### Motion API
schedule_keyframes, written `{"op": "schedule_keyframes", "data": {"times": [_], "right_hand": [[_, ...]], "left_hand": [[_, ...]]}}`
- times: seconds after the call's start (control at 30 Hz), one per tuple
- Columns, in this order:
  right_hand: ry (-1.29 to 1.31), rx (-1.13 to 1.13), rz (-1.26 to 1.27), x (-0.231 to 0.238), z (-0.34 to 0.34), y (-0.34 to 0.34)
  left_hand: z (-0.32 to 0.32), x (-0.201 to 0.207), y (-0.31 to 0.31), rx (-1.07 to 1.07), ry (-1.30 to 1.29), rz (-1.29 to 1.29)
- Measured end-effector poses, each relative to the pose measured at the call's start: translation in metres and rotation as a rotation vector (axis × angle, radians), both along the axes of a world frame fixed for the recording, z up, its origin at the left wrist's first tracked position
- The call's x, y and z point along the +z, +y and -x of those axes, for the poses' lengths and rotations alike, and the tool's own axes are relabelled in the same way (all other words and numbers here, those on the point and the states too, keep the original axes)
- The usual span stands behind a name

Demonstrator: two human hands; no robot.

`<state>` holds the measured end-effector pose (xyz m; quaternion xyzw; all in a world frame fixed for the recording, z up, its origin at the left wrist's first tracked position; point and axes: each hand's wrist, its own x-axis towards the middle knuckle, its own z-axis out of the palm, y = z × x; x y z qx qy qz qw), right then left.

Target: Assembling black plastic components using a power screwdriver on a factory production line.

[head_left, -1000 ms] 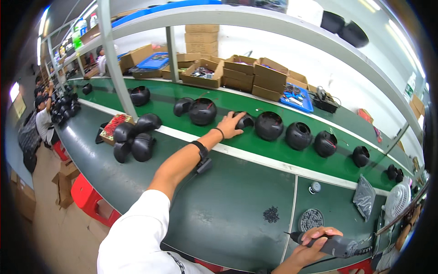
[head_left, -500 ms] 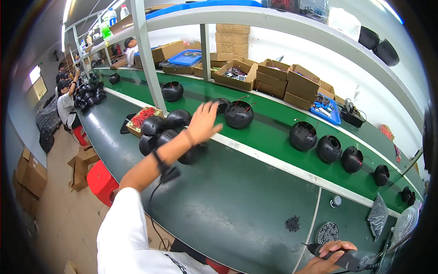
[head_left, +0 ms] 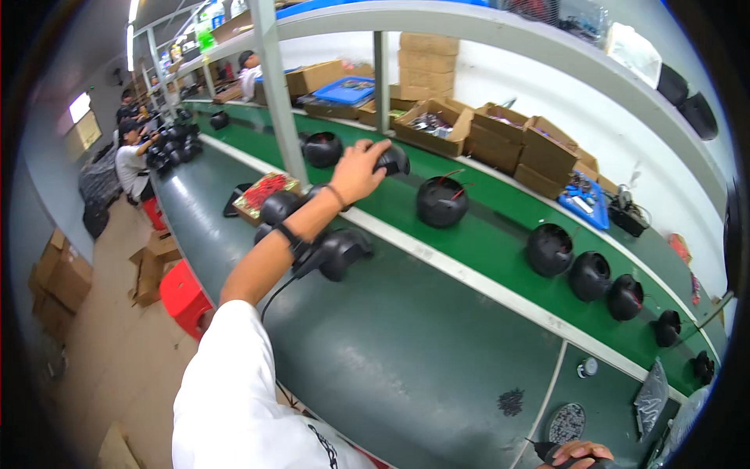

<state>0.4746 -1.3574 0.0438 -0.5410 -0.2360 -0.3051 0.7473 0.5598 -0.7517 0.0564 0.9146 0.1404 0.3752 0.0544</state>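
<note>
Head view: left hand (head_left: 358, 168) reaches far across to the green conveyor belt (head_left: 500, 234), grip closing over a black dome housing (head_left: 392, 160), which is not lifted yet. More housings wait to the right. Right hand (head_left: 576, 453) at the near edge holds a dark tool, mostly hidden.

Open cardboard boxes (head_left: 500, 144) stand in a row behind the green conveyor belt (head_left: 500, 242). A blue tray (head_left: 584, 205) lies to their right, a small box of red parts (head_left: 266, 192) sits on the dark bench (head_left: 406, 359), and a red stool (head_left: 186, 295) stands on the floor to the left
</note>
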Motion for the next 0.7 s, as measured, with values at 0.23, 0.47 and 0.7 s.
{"op": "schedule_keyframes", "data": {"times": [0.23, 0.47, 0.7], "right_hand": [[-0.061, -0.026, -0.012, 0.018, 0.007, 0.022], [0.022, -0.042, -0.014, 0.015, 0.009, 0.022], [0.099, -0.021, -0.087, 0.012, 0.008, 0.022]], "left_hand": [[0.287, 0.024, -0.007, 0.566, -0.282, -0.062], [0.378, -0.092, 0.014, 0.782, -0.143, 0.183], [0.390, -0.119, 0.133, 0.930, -0.065, 0.144]]}}
